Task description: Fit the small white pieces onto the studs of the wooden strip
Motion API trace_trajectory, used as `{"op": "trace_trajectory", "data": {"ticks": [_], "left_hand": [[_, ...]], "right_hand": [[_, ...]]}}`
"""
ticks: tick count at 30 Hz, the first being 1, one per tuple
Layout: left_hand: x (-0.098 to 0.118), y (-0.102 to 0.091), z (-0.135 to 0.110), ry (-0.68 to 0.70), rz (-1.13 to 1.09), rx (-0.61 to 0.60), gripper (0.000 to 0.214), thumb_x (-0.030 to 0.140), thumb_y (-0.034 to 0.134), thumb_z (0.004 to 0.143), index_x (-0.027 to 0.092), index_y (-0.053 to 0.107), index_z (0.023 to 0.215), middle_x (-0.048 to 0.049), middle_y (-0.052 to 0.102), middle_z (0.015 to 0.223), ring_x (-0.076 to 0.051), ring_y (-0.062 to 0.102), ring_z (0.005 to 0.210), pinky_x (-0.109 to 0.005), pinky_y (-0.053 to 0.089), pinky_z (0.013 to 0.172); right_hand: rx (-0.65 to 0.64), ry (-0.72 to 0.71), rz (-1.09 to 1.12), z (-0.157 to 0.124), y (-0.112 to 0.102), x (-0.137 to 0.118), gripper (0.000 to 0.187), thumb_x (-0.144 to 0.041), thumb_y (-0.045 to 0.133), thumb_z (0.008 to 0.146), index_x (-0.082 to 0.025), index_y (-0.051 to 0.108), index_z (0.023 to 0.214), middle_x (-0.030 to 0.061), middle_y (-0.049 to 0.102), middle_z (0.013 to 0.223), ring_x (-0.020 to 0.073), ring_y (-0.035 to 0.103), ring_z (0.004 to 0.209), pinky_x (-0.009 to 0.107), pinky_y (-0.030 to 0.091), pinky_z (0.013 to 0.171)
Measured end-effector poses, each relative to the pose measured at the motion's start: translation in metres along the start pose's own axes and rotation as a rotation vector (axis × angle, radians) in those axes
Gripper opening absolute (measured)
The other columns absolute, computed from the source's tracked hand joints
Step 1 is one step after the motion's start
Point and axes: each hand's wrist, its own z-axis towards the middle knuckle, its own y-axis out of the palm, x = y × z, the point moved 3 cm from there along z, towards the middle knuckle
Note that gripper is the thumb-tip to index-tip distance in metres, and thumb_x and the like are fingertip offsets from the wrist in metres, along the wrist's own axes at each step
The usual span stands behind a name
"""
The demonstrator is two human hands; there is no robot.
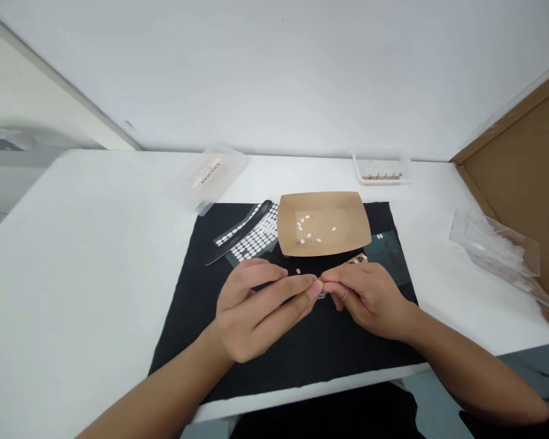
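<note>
My left hand [265, 305] and my right hand [370, 296] meet fingertip to fingertip above the black cloth [274, 360]. Both pinch at something small between them, mostly hidden by the fingers; a shiny bit shows just under the fingertips. A loose white oval sticker [298, 271] lies on the cloth close to my left fingers. Behind my right hand, a small brown card [357, 260] with dark and white pieces is partly covered. Beyond the hands stands a brown paper tray [348, 213] with several white ovals in it.
Left of the tray lie sheets of white oval stickers [256, 241] under a black-handled knife [244, 230]. A dark green sheet [387, 253] is at the right. Farther back are a frosted bag [215, 174] and a white plastic container [382, 167]. Clear plastic packs [498, 247] lean by a cardboard box [526, 164].
</note>
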Motion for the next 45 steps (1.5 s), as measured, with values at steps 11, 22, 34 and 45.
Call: {"op": "trace_trajectory", "data": {"ticks": [11,22,34,45], "left_hand": [[-0.003,-0.001,0.018,-0.067,-0.165,0.016,0.019,0.015,0.087,0.088,0.022,0.078,0.103,0.0026,0.083,0.092,-0.014,0.07,0.08,-0.032,0.058,0.073],[-0.003,0.004,0.016,-0.182,-0.419,-0.012,0.01,0.017,0.076,0.098,0.018,0.072,0.107,-0.004,0.079,0.094,-0.018,0.067,0.089,-0.036,0.054,0.083],[-0.007,0.009,0.014,-0.268,-0.488,-0.052,0.01,0.014,0.071,0.099,0.02,0.071,0.107,-0.0029,0.077,0.09,-0.017,0.07,0.082,-0.035,0.057,0.083],[-0.005,0.013,0.011,-0.387,-0.563,-0.046,0.009,0.015,0.074,0.098,0.02,0.075,0.105,-0.0032,0.077,0.085,-0.016,0.068,0.077,-0.034,0.057,0.079]], "right_hand": [[-0.168,0.264,0.382,-0.001,0.004,0.002,0.034,-0.036,0.044,0.116,-0.02,0.06,0.091,-0.0072,0.057,0.061,0.008,0.051,0.054,0.021,0.042,0.059],[-0.336,0.439,1.033,-0.007,0.018,0.004,0.041,-0.051,0.045,0.115,-0.021,0.052,0.089,-0.0107,0.046,0.055,0.0076,0.037,0.046,0.02,0.039,0.051],[-0.174,0.256,0.526,-0.005,0.008,0.0,0.034,-0.045,0.045,0.115,-0.018,0.061,0.101,-0.0054,0.055,0.07,0.0097,0.05,0.059,0.023,0.042,0.061],[0.044,-0.231,-0.255,-0.002,0.001,0.002,0.036,-0.039,0.044,0.116,-0.018,0.064,0.095,0.0019,0.07,0.08,0.0143,0.059,0.068,0.027,0.039,0.066]]}}
